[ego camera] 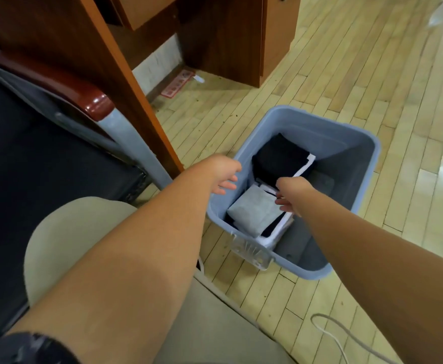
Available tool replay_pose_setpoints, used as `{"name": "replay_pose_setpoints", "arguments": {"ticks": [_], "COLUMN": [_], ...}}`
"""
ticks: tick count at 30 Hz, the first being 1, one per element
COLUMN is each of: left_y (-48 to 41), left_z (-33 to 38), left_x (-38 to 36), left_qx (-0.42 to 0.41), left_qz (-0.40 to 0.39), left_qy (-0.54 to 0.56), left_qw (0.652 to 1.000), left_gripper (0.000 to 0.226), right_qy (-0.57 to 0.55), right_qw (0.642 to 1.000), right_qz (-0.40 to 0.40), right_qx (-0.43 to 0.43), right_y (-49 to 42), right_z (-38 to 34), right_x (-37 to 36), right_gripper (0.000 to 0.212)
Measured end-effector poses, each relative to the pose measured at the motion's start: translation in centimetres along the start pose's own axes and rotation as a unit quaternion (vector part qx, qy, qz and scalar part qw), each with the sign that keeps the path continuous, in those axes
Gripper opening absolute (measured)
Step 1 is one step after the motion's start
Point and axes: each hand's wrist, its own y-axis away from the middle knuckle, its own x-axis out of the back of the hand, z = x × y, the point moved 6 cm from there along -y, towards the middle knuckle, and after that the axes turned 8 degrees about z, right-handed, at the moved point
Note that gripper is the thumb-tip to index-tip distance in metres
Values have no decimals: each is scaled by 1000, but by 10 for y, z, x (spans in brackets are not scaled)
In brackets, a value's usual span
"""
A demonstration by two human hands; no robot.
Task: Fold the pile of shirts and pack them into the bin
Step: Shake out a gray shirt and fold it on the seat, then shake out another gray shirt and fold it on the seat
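Note:
A blue-grey plastic bin (357, 143) stands on the wood floor in front of me. Folded shirts lie inside along its left side: a black one (278, 156) at the far end, a grey one (254, 211) nearer, with white and dark layers under them. My left hand (223, 174) hovers at the bin's left rim, fingers loosely apart, holding nothing. My right hand (291, 193) reaches into the bin, just above the shirts between the grey and the black one, fingers curled downward; nothing visible is gripped in it.
A wooden desk panel (126, 82) and a chair with a red-brown armrest (94, 103) stand close on the left. My knee in beige trousers (78, 232) is at lower left. A white cable (328, 329) lies on the floor at lower right. The bin's right half holds nothing.

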Motion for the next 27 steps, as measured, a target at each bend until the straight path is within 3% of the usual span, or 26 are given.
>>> {"name": "replay_pose_setpoints", "arguments": {"ticks": [13,17,27], "left_y": [34,62,156], "left_z": [-1,-7,-87], "left_x": [52,104,279], "left_qx": [-18,-27,-64], "left_qz": [17,21,143], "left_qy": [44,37,149], "left_qw": [999,999,976], "left_gripper": [22,18,26], "right_qy": [-49,-13,112], "right_qw": [993,986,932], "right_qz": [-43,-75,-176], "right_qx": [95,151,298], "right_y": [81,132,297], "right_z": [-63,-93,-131], "right_x": [-52,-88,-232], "right_gripper": [25,26,16]}}
